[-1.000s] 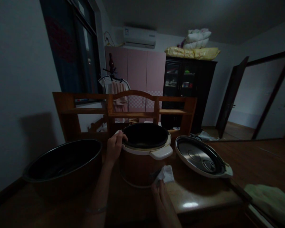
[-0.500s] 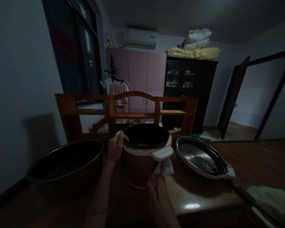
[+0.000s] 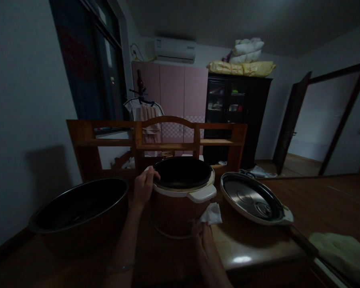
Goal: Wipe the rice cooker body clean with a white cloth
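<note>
A brown cooker pot (image 3: 174, 210) with a cream rim and a dark inner bowl stands open on the wooden table (image 3: 243, 248). My left hand (image 3: 144, 187) grips the pot's left rim handle, fingers curled over it. My right hand (image 3: 201, 236) presses a crumpled white cloth (image 3: 211, 215) against the pot's lower right side, fingers closed on the cloth. The pot's lid (image 3: 253, 200) lies upside down to the right, its steel inside facing up.
A large dark basin (image 3: 78, 210) sits at the left of the table. A wooden shelf rack (image 3: 156, 140) stands behind the pot. A pale green cloth (image 3: 339, 250) lies at the lower right. Wardrobes and an open door are at the back.
My right hand with the white cloth slid up the pot's side, then back down and slightly right. My left hand has stayed on the rim handle.
</note>
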The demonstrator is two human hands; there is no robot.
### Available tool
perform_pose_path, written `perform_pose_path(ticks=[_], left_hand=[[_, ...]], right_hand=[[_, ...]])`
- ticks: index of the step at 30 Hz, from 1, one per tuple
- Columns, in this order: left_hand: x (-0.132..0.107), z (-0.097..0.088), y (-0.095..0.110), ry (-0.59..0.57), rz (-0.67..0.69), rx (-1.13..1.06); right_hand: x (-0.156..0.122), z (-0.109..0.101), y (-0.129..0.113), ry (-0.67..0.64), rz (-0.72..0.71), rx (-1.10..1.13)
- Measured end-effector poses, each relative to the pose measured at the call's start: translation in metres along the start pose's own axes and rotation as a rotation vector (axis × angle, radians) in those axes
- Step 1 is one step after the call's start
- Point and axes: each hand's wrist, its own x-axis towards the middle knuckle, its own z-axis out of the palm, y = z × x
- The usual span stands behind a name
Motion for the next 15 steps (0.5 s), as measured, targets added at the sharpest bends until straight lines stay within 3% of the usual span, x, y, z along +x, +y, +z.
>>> perform_pose_path(ticks=[6, 15], left_hand=[[-0.0001, -0.0001, 0.0009, 0.006, 0.011, 0.011], [0.0006, -0.0002, -0.0001, 0.002, 0.005, 0.016]], right_hand=[[0.0024, -0.0043, -0.0032, 0.015, -0.029, 0.036], [0.0047, -0.0040, 0.0056, -0.049, 0.066, -0.007]])
